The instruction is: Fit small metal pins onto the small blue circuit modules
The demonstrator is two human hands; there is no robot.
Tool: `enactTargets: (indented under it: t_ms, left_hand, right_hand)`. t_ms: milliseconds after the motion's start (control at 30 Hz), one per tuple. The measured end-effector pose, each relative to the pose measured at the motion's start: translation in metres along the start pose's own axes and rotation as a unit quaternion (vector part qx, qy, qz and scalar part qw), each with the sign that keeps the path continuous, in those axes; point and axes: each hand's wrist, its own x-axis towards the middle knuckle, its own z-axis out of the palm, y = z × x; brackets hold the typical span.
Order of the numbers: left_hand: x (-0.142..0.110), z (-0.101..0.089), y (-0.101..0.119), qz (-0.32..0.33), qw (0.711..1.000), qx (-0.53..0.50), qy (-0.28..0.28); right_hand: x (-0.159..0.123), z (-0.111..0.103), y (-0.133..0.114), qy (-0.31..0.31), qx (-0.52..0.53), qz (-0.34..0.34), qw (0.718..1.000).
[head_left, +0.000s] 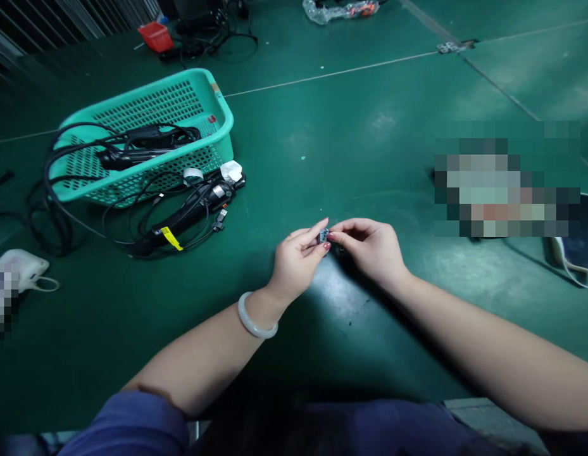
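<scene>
Between the fingertips of my left hand [297, 256] is a small grey-blue part [323, 235], too small to name more exactly. The left fingers are closed on it, thumb below and index finger above. My right hand [373, 246] meets it from the right, with thumb and index finger pinched at the part's edge. Whether the right fingertips hold a separate tiny piece cannot be made out. Both hands are just above the green tabletop [294, 354]. A pale bangle [250, 320] circles my left wrist.
A turquoise basket [222, 123] with black corded devices stands at the left. In front of it lies a black corded handle [180, 218] with a yellow label. A white-cased object [25, 266] is at the far left, a dark-screened device [581, 231] at the right. A red container [156, 37] stands behind.
</scene>
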Motion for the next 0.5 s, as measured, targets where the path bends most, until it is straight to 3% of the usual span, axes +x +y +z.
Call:
enactTargets:
  t_ms: [233, 500]
  left_hand:
    - [-0.0001, -0.0005, 0.0007, 0.018, 0.999, 0.030, 0.001]
    - [-0.0021, -0.0005, 0.0037, 0.053, 0.995, 0.084, 0.001]
  right_hand:
    - [0.0001, -0.0022, -0.0006, 0.004, -0.066, -0.037, 0.997]
    - [-0.0001, -0.0059, 0.0003, 0.025, -0.169, -0.139, 0.975]
